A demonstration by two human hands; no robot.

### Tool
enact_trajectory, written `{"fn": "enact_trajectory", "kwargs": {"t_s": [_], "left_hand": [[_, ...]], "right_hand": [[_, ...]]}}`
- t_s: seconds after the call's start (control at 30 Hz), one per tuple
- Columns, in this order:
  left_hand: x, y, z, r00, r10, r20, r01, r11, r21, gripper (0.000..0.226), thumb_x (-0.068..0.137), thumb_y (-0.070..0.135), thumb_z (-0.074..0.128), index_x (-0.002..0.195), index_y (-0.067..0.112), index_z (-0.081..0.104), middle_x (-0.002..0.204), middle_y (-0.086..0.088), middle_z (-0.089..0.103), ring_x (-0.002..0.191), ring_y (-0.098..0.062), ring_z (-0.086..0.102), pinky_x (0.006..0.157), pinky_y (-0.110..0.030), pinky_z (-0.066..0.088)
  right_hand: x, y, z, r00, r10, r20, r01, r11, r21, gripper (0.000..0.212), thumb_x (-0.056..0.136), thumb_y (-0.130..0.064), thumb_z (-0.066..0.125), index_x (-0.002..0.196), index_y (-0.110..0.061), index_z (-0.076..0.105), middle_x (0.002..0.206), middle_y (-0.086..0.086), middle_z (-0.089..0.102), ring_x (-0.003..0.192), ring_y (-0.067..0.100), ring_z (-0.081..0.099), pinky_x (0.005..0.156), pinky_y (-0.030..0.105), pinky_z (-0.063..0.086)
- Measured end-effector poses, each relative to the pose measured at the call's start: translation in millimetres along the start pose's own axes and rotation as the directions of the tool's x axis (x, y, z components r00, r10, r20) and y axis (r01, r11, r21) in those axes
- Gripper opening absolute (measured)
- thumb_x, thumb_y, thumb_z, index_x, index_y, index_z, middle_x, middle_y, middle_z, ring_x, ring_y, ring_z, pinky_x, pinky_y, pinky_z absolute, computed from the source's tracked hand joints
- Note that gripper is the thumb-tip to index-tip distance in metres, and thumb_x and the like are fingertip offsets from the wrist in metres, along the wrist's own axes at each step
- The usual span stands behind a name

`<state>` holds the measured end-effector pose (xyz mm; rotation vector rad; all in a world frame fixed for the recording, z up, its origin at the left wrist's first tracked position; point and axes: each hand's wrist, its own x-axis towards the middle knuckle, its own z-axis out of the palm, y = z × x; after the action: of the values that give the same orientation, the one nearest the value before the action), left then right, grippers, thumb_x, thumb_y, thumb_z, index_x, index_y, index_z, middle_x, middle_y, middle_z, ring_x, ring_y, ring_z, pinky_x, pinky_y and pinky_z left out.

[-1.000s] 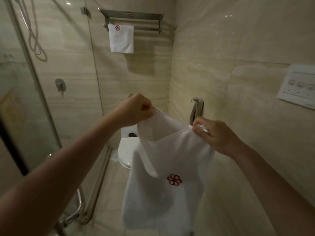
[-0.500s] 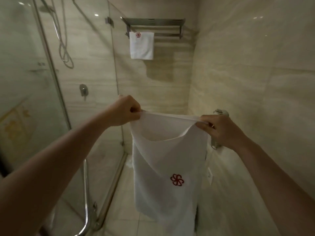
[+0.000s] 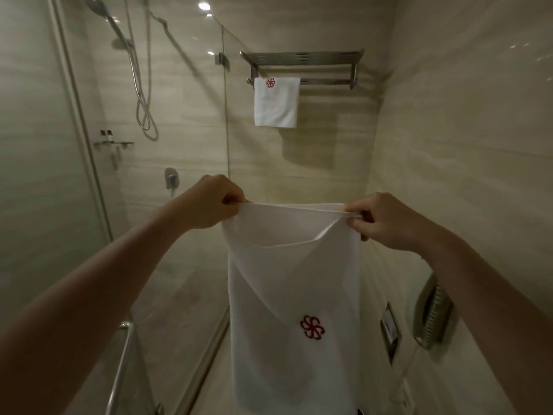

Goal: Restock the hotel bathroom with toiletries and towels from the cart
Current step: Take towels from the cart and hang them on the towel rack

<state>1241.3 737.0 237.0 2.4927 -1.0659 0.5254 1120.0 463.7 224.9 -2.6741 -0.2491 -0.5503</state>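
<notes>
Matt white cloth towel (image 3: 287, 295); polished metal rack (image 3: 302, 59); glossy, seemingly stone wall tiles (image 3: 463, 145).

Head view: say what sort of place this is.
Most likely a hotel bathroom: a glass-walled shower with a hand shower, a metal towel rack carrying a logo towel, the same logo on the held towel.

The white towel (image 3: 287, 289) is hanging past the frame at 6 o'clock, its lower end cut off. The fingertips of the left grip (image 3: 206, 202) and right grip (image 3: 386, 220) are lying buried in its top hem. At 10 o'clock, two small bottles (image 3: 106, 135) are standing too tiny to read. At 4 o'clock, the right forearm (image 3: 466, 280) is covering part of a metal wall fitting (image 3: 431, 313).
</notes>
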Motion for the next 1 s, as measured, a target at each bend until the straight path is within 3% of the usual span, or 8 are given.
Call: {"fn": "enact_trajectory", "kwargs": {"t_s": [0.2,0.3,0.43,0.6,0.7,0.8,0.9,1.0], "left_hand": [[40,-10,15,0.999,0.007,-0.04,-0.007,1.0,0.005,0.03,0.076,-0.004,0.052,0.091,0.011,0.073,0.079,-0.006,0.07,0.076,-0.025,0.062,0.078,-0.037,0.052],[53,-17,26,1.0,-0.004,-0.005,0.003,0.996,-0.092,0.028,0.082,-0.005,0.05,0.094,0.02,0.058,0.081,-0.01,0.071,0.075,-0.031,0.065,0.074,-0.039,0.056],[78,-30,40,0.999,0.026,0.019,-0.023,0.987,-0.156,0.036,0.083,-0.006,0.05,0.074,0.029,0.044,0.061,0.001,0.063,0.053,-0.015,0.048,0.06,-0.033,0.046],[122,-33,54,0.986,0.067,0.153,-0.062,0.997,-0.034,0.037,0.083,-0.002,0.05,0.066,0.028,0.064,0.063,0.015,0.055,0.059,0.002,0.052,0.063,-0.005,0.036],[148,-39,67,0.977,0.068,0.203,-0.073,0.997,0.016,0.029,0.082,0.0,0.049,0.075,0.019,0.07,0.067,0.015,0.056,0.063,0.0,0.05,0.065,-0.009,0.035],[173,-52,80,0.973,0.084,0.215,-0.087,0.996,0.005,0.029,0.081,-0.001,0.049,0.076,0.018,0.07,0.067,0.015,0.055,0.065,0.0,0.05,0.07,-0.015,0.036],[198,-66,90,0.967,0.132,0.218,-0.128,0.991,-0.029,0.029,0.079,-0.002,0.05,0.07,0.022,0.063,0.065,0.015,0.053,0.061,-0.001,0.048,0.064,-0.013,0.036],[217,-87,97,0.972,0.178,0.156,-0.161,0.98,-0.115,0.032,0.078,-0.003,0.052,0.069,0.028,0.049,0.062,0.011,0.051,0.052,-0.002,0.045,0.052,-0.01,0.033]], "right_hand": [[43,43,-9,0.997,-0.045,0.058,0.047,0.998,-0.031,0.027,0.081,0.01,0.047,0.088,-0.003,0.07,0.069,0.004,0.063,0.06,0.008,0.057,0.056,0.009,0.045],[62,61,-15,0.999,-0.035,-0.011,0.036,0.997,0.072,0.036,0.077,0.016,0.044,0.079,-0.011,0.069,0.06,0.002,0.063,0.05,0.008,0.056,0.052,0.012,0.046],[87,86,-3,0.998,0.022,-0.05,-0.011,0.978,0.21,0.037,0.082,0.011,0.041,0.068,-0.012,0.066,0.056,0.003,0.06,0.047,0.006,0.054,0.05,0.015,0.046],[113,132,28,0.988,0.152,0.009,-0.151,0.963,0.222,0.022,0.088,-0.019,0.059,0.068,-0.01,0.061,0.06,0.002,0.057,0.056,0.015,0.053,0.06,0.031,0.045],[126,148,48,0.979,0.182,0.094,-0.18,0.983,-0.025,0.037,0.08,-0.045,0.066,0.065,-0.014,0.053,0.069,0.0,0.051,0.065,0.017,0.05,0.062,0.033,0.038],[151,144,69,0.973,0.16,0.167,-0.131,0.977,-0.169,0.052,0.08,-0.056,0.06,0.101,-0.009,0.065,0.11,0.001,0.055,0.102,0.019,0.052,0.09,0.037,0.044],[189,120,89,0.993,0.034,0.111,-0.045,0.994,0.1,0.048,0.08,-0.05,0.062,0.114,-0.017,0.057,0.125,-0.002,0.052,0.117,0.014,0.048,0.096,0.033,0.04],[239,95,111,1.0,-0.01,0.018,0.003,0.927,0.375,0.038,0.083,-0.046,0.063,0.111,-0.025,0.048,0.113,-0.004,0.058,0.106,0.009,0.054,0.087,0.028,0.044]]}}
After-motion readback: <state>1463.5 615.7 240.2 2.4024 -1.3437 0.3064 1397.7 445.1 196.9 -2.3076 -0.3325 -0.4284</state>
